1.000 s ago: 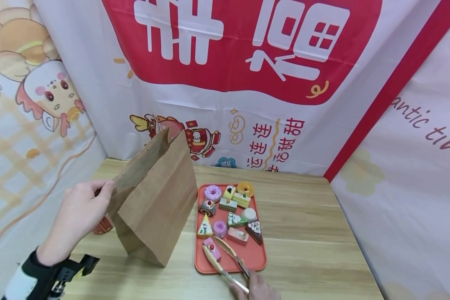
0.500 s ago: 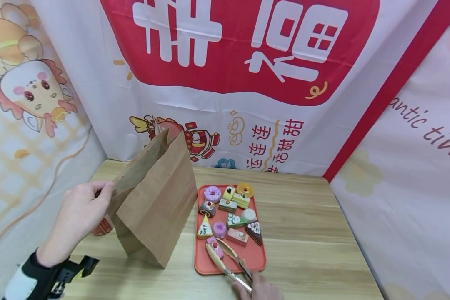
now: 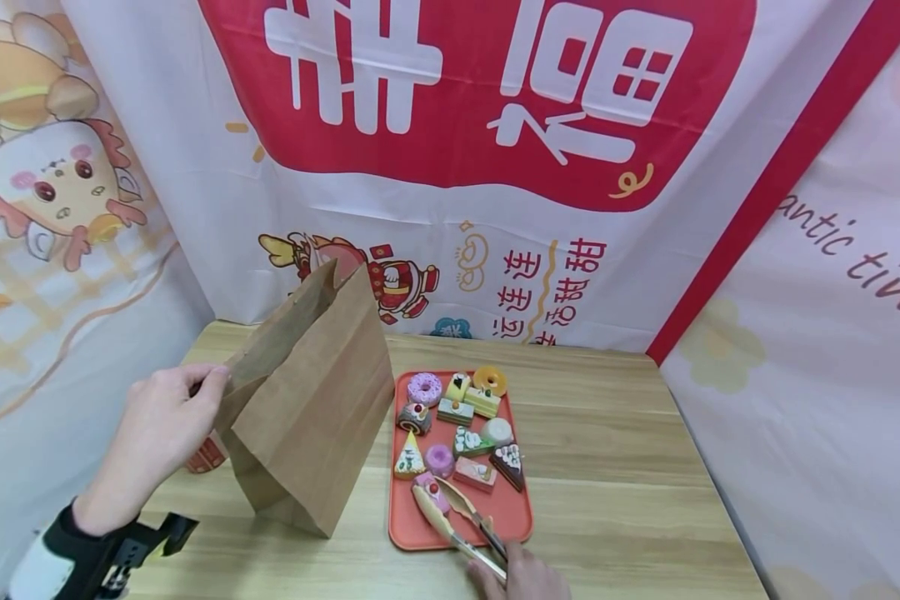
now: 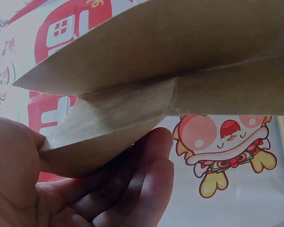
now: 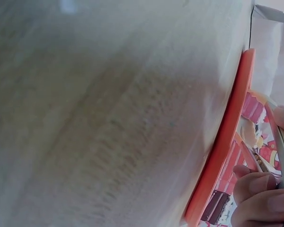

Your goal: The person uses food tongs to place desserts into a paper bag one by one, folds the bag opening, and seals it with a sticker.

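My left hand (image 3: pixel 161 429) grips the near left rim of a brown paper bag (image 3: pixel 322 408) that stands upright with its mouth open. In the left wrist view, the bag's folded side (image 4: pixel 128 106) is between the thumb and the fingers. My right hand (image 3: pixel 525 577) holds metal tongs (image 3: pixel 437 518) with beige tips. The tips lie either side of a pink toy cake (image 3: pixel 437 493) topped with a red ball, at the near left of a red tray (image 3: pixel 403 533). The right wrist view shows the pink cake (image 5: pixel 252 107) beside a tong tip; firm contact is unclear.
Several toy sweets fill the tray's far part, including a purple donut (image 3: pixel 425 388), an orange donut (image 3: pixel 490 381) and a chocolate cake slice (image 3: pixel 507 465). A red patterned object (image 3: pixel 207 456) is partly hidden behind the bag. Printed cloths hang around the wooden table (image 3: pixel 607 492).
The tongs and right hand have shifted slightly right, and the pink cake has moved a little right and away with them. The left wall cloth has slid leftward. Left hand and bag stay put.
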{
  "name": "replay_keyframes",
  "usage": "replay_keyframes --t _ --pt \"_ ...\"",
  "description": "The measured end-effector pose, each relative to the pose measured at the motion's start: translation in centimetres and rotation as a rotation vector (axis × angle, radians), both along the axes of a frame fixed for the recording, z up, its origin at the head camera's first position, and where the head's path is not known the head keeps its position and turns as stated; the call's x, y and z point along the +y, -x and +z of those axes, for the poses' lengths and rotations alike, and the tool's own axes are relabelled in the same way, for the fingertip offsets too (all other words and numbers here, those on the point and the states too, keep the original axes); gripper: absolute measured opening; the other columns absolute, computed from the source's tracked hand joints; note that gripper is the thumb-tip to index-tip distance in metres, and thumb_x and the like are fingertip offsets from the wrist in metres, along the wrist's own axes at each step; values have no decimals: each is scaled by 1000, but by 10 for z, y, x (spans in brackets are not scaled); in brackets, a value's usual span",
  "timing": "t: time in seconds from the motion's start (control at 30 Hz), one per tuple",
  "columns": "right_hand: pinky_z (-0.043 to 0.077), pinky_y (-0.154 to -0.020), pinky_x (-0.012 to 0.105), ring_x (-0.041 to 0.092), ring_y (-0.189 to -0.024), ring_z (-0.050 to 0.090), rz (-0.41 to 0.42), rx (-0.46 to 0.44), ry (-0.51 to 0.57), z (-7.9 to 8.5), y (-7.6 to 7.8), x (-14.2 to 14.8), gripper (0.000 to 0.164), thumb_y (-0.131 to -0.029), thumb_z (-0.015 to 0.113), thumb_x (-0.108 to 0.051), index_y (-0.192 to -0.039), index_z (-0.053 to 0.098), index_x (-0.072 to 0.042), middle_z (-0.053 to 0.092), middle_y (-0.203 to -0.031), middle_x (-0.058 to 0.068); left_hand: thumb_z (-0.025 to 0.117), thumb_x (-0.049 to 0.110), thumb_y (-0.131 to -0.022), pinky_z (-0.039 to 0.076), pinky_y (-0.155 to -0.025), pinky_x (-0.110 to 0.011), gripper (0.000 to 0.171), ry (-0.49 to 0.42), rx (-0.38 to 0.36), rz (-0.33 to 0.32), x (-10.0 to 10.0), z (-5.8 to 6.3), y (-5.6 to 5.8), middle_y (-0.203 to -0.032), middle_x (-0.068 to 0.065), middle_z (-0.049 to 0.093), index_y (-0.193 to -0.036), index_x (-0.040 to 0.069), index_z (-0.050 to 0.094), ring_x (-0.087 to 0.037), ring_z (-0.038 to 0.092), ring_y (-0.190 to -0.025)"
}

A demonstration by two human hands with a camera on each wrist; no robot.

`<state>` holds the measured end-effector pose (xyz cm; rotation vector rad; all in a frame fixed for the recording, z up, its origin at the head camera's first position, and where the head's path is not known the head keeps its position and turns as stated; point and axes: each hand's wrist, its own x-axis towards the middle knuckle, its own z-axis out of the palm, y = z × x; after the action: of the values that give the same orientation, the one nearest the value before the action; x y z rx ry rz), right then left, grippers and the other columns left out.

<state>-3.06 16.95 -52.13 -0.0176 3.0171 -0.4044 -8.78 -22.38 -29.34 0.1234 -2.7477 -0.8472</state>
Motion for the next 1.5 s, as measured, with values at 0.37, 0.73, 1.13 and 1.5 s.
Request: replay_keyframes --t 0.37,0.73,1.13,1.5 --pt "27 -44 32 14 -45 36 -4 -11 1 3 1 1 58 -81 59 -73 -78 51 -16 38 -55 -3 42 29 -104 33 -53 -35 40 10 9 10 0 1 1 -57 -2 44 -76 10 63 -22 44 -57" --pt "28 -44 33 14 -45 36 8 8 14 4 -1 5 59 -81 58 -75 -78 51 -17 37 -55 -3 43 28 -104 33 -51 -34 39 -2 12 -2 -1 1 0 -56 -2 45 -84 5 68 -21 44 -55" --pt "30 -44 35 15 -46 37 -10 33 58 5 -2 7 55 -80 61 -72 -79 53 -18 38 -55 -3 43 28 -104 31 -50 -34 39 7 12 -8 0 1 0 -54 -1 43 -77 9 64 -21 42 -54" --pt "30 -47 34 15 -49 39 -46 -17 78 11 -1 6 56 -81 59 -73 -84 56 -17 40 -57 -2 41 31 -105 30 -50 -34 43 11 -16 -3 1 0 0 -54 -1 41 -71 11 58 -21 40 -53"
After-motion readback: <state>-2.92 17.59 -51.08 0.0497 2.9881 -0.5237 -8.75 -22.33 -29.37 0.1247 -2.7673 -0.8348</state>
